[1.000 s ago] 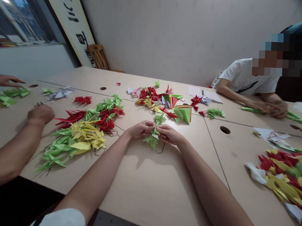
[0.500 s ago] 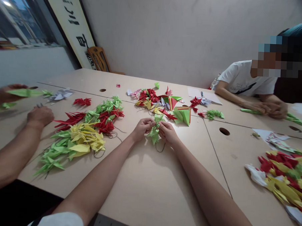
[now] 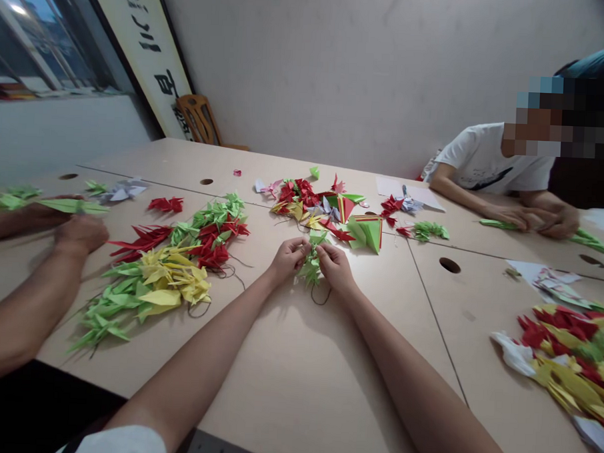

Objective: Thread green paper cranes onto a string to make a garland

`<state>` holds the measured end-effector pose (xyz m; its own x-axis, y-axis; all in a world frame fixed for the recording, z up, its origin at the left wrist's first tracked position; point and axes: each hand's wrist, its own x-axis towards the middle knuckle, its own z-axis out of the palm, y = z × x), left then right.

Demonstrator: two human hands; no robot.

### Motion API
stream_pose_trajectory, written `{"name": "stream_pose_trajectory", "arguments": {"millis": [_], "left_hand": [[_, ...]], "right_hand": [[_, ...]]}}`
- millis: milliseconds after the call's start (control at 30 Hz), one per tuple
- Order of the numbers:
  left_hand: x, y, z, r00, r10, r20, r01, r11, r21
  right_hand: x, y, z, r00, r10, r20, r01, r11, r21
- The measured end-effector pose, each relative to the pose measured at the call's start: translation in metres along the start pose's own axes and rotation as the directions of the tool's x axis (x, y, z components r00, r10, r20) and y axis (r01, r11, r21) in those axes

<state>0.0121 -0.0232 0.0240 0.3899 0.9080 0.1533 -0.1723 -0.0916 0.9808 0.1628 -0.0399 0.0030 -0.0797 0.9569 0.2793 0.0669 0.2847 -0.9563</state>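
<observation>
Near the middle of the table, my left hand (image 3: 289,261) and my right hand (image 3: 335,268) meet around a bunch of green folded paper pieces (image 3: 311,270). Both hands are closed, with fingertips pinching the green paper from either side. A dark loop of string (image 3: 321,302) hangs from the bunch onto the table. Just beyond my hands lie a green folded paper fan (image 3: 366,233) with red and yellow edges and a pile of red folded paper (image 3: 303,192). Strings of yellow (image 3: 172,274) and green folded paper lie to the left of my hands.
At the left, another person's hands (image 3: 81,233) hold a green paper piece. Across the table at the right, a person in a white shirt (image 3: 478,154) handles green paper. A multicoloured paper pile (image 3: 571,352) lies at the right edge. The table (image 3: 285,379) has round holes.
The other person's far hand at the left has moved right with the green paper, bringing it to their near hand. My hands have barely shifted; the green bunch has turned slightly.
</observation>
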Motion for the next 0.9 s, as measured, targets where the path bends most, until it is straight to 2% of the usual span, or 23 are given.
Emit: {"name": "stream_pose_trajectory", "arguments": {"millis": [133, 233, 333, 433, 533, 600, 633, 700, 800, 900], "left_hand": [[0.000, 0.001, -0.005, 0.997, -0.041, 0.068, 0.047, 0.994, -0.095], [0.001, 0.000, -0.007, 0.989, -0.083, 0.126, 0.106, 0.976, -0.191], [0.000, 0.001, -0.009, 0.969, -0.152, 0.195, 0.202, 0.942, -0.267], [-0.001, 0.004, -0.014, 0.914, -0.248, 0.320, 0.344, 0.893, -0.290], [-0.002, 0.007, -0.021, 0.828, -0.345, 0.442, 0.486, 0.834, -0.260], [-0.002, 0.007, -0.022, 0.807, -0.368, 0.461, 0.518, 0.816, -0.255], [-0.002, 0.007, -0.021, 0.819, -0.362, 0.446, 0.508, 0.819, -0.268], [-0.002, 0.006, -0.017, 0.873, -0.316, 0.371, 0.440, 0.839, -0.321], [0.000, 0.003, -0.007, 0.958, -0.190, 0.217, 0.265, 0.877, -0.402], [0.000, 0.001, 0.001, 0.991, -0.087, 0.103, 0.123, 0.895, -0.429]], "right_hand": [[-0.002, -0.009, 0.000, 0.997, 0.023, 0.072, -0.025, 0.999, 0.030], [-0.004, -0.016, -0.002, 0.978, 0.087, 0.192, -0.117, 0.982, 0.150], [-0.005, -0.020, -0.007, 0.930, 0.160, 0.329, -0.249, 0.936, 0.249], [-0.006, -0.024, -0.012, 0.860, 0.223, 0.459, -0.373, 0.888, 0.267], [-0.006, -0.026, -0.016, 0.778, 0.260, 0.571, -0.462, 0.854, 0.241], [-0.006, -0.027, -0.017, 0.749, 0.274, 0.603, -0.498, 0.833, 0.240], [-0.006, -0.027, -0.017, 0.756, 0.274, 0.594, -0.500, 0.827, 0.256], [-0.006, -0.025, -0.014, 0.810, 0.258, 0.527, -0.466, 0.828, 0.311], [-0.006, -0.022, -0.006, 0.896, 0.219, 0.387, -0.377, 0.836, 0.399], [-0.007, -0.020, 0.000, 0.934, 0.196, 0.299, -0.318, 0.836, 0.447]]}}
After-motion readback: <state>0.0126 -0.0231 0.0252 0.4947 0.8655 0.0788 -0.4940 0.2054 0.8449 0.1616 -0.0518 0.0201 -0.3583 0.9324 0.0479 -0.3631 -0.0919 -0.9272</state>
